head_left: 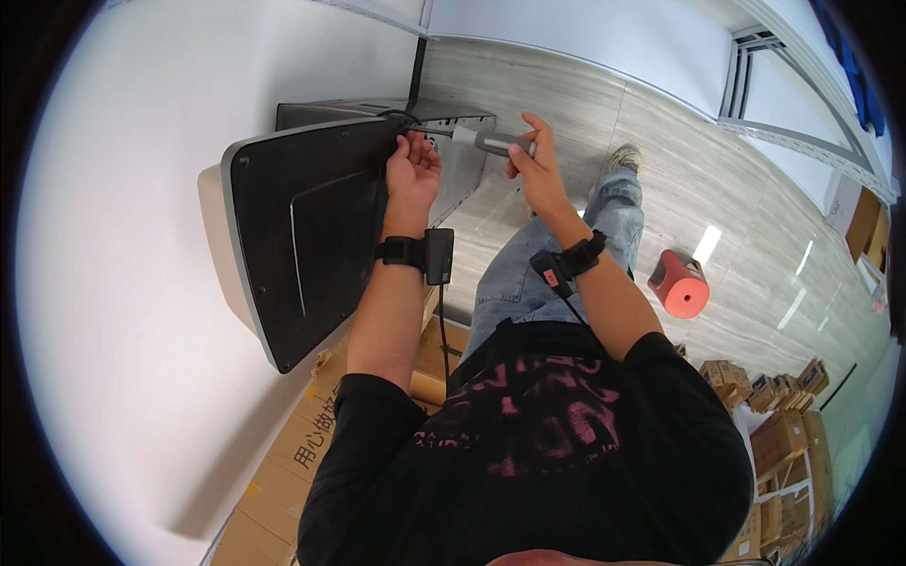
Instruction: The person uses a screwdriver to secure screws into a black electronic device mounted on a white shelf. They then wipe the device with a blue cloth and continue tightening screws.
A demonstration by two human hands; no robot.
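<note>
My right hand grips the handle of a grey and white screwdriver, with its index finger held off the handle. The screwdriver's thin shaft points left toward the upper right corner of a black panel with a grey rim and screws along its edge. At that corner, close to the shaft's tip, my left hand has its fingers curled and its thumb near them. Whatever lies between those fingertips is too small to make out. A dark cable loops above the corner. Behind the panel stands a grey metal housing.
Cardboard boxes lie below the panel at the lower left, by a white wall. A red cylindrical object lies on the grey floor to my right. More stacked boxes and a metal frame stand farther right.
</note>
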